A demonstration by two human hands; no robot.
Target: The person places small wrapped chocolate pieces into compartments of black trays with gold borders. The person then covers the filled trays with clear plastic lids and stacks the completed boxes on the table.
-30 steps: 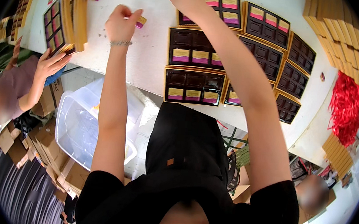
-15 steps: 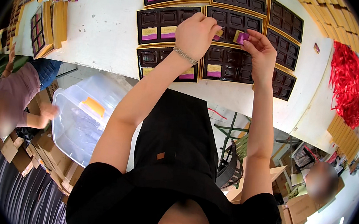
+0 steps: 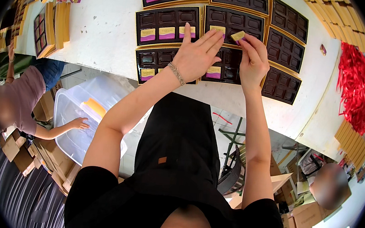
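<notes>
Several black-lined, gold-edged boxes with moulded cavities lie in rows before me. My right hand (image 3: pixel 254 64) pinches a small gold-and-purple wrapped chocolate (image 3: pixel 238 35), tilted over the lower row of the middle box (image 3: pixel 235 18). Left of it, another wrapped chocolate (image 3: pixel 217 30) sits in that box, and the fingertips of my left hand (image 3: pixel 198 57) reach its lower edge. That hand is flat with its fingers spread, partly covering the boxes nearest me. In the box at the left (image 3: pixel 167 15), wrapped chocolates fill the lower cavities.
Boxes with bare cavities (image 3: pixel 284 48) stand at the right, beyond them a red shredded heap (image 3: pixel 355 81). One loose wrapped piece (image 3: pixel 323 49) lies on the white table (image 3: pixel 103 29). A clear plastic bin (image 3: pixel 70 134) stands below left, a person's hand (image 3: pixel 79 123) over it.
My left hand has opened from a bent grip and lies flatter. The chocolate in my right hand has turned, its gold face now showing. The person at left has reached over the bin.
</notes>
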